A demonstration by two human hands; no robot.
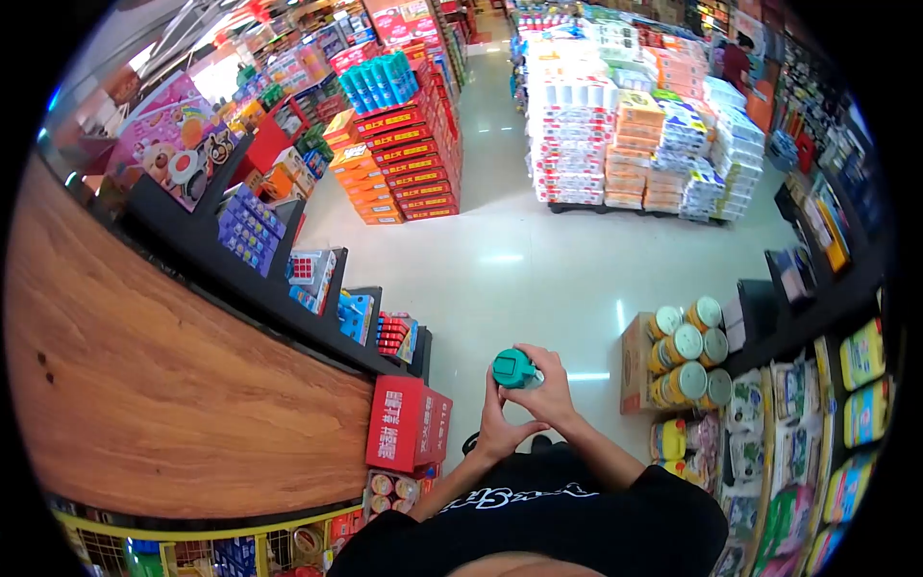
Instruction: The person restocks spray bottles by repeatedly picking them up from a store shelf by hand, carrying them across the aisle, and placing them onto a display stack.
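A bottle with a teal lid [514,368] is held upright in front of my body, over the pale floor. My right hand [550,382] wraps round it from the right side, its fingers behind and beside the lid. From below left, my left hand [504,429] grips the bottle with its fingers along the left side, while its thumb points across towards my right wrist. The lid is closed. Most of the bottle's body is hidden under the lid and between my hands.
On the left stand a wooden counter [183,385], a dark shelf of small goods and a red box [396,423]. Stacked red cartons [423,163] and packs of paper goods [567,135] are ahead. Cans [687,341] and shelves of packets line the right. A person [736,62] is far back.
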